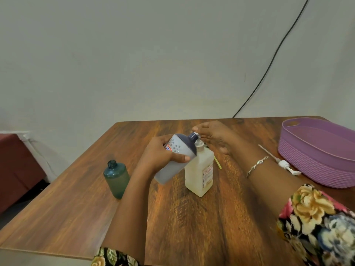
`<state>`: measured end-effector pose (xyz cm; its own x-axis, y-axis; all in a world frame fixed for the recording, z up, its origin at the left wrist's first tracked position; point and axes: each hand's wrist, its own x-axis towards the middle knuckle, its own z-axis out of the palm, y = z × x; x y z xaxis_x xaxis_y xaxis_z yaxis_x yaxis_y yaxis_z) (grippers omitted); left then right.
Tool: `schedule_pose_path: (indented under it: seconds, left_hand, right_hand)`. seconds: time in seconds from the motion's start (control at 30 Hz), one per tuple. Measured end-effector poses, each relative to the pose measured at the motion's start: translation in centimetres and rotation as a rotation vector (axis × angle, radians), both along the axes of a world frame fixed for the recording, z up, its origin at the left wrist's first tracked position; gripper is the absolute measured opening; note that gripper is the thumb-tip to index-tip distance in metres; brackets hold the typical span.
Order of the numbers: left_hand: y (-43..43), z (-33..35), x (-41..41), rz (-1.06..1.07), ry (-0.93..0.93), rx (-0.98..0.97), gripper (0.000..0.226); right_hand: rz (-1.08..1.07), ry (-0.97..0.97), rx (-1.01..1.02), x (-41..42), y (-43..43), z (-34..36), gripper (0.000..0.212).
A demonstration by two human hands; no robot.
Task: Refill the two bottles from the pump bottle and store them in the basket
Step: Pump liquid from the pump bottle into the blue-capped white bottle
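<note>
The grey bottle [169, 172] is in the middle of the frame. It is tipped so its dark top meets the top of the pump bottle [199, 169], which stands on the table [192, 227]. I see the left hand [159, 156] wrapped round the grey bottle. The right hand [213, 137] lies over the pump with fingers stretched out. It is blurry, so I cannot tell if it presses. A blue bottle [116, 179] stands open at left. The basket [311, 162] sits far right, a loose pump [284, 164] just beside it.
</note>
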<state>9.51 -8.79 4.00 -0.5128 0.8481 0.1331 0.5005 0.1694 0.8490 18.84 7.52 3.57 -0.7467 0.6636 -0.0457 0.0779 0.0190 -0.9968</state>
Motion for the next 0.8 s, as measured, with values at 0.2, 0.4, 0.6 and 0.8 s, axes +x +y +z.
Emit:
schedule_pose_path:
  seconds: [0.2, 0.4, 0.6, 0.8]
  left_hand:
    - [0.0, -1.1, 0.0, 0.02, -0.057, -0.001, 0.03]
    - [-0.2, -0.2, 0.2, 0.011, -0.028, 0.011, 0.033]
    - [-0.3, -0.5, -0.2, -0.005, -0.058, 0.003, 0.032]
    - [-0.5, -1.1, -0.6, 0.007, -0.036, -0.018, 0.034]
  right_hand:
    - [0.024, 0.006, -0.074, 0.0, -0.2, -1.1, 0.025]
    - [0.028, 0.112, -0.028, -0.3, -0.4, -0.4, 0.015]
    - [0.062, 0.245, 0.051, -0.7, -0.6, -1.9, 0.021]
    - [0.104, 0.229, -0.005, -0.8, -0.5, -2.4, 0.019]
